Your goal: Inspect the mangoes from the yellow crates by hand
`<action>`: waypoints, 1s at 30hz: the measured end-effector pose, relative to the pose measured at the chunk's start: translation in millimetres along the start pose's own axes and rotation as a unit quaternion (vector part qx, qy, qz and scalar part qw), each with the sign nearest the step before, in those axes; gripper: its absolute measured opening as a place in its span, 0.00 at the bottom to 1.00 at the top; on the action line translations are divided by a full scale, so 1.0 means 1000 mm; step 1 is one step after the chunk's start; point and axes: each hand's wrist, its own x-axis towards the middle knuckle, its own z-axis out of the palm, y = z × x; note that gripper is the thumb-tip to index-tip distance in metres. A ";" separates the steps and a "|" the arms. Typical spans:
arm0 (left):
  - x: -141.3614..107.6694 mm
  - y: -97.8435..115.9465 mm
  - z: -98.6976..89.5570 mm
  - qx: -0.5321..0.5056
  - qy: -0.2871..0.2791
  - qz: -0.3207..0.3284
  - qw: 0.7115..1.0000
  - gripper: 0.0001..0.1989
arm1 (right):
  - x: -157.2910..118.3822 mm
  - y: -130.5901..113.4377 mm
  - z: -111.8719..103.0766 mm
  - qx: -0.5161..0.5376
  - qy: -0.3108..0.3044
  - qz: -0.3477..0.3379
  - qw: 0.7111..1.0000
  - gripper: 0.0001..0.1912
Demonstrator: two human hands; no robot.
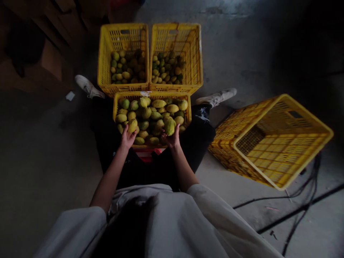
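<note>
My left hand (pixel 128 138) is closed around a yellow lemon (pixel 132 125) over the near left part of a full yellow crate (pixel 163 94). To the right, my right hand (pixel 174 139) grips a greener lemon (pixel 170 127), held up above the same crate. Beneath both hands lie many more lemons (pixel 146 113), mixed yellow and green, filling this crate between my legs. The held fruits partly cover my fingertips.
Two deeper yellow crates, the left one (pixel 100 53) and the right one (pixel 201 53), stand just beyond, each with lemons low inside. A yellow crate (pixel 228 143) leans at right. Black cables (pixel 303 208) cross the floor nearby. Cardboard boxes (pixel 52 59) stand at upper left.
</note>
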 end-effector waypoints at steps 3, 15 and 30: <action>-0.003 0.002 0.002 -0.022 -0.012 0.030 0.999 0.17 | 0.001 0.001 0.003 0.002 0.020 0.017 1.000 0.31; -0.012 0.009 0.004 -0.081 -0.015 -0.004 0.997 0.18 | -0.009 -0.003 0.007 0.012 0.035 -0.008 0.999 0.12; -0.005 0.005 0.001 -0.020 0.008 -0.080 0.997 0.20 | -0.013 -0.007 0.007 0.124 0.028 -0.008 0.992 0.16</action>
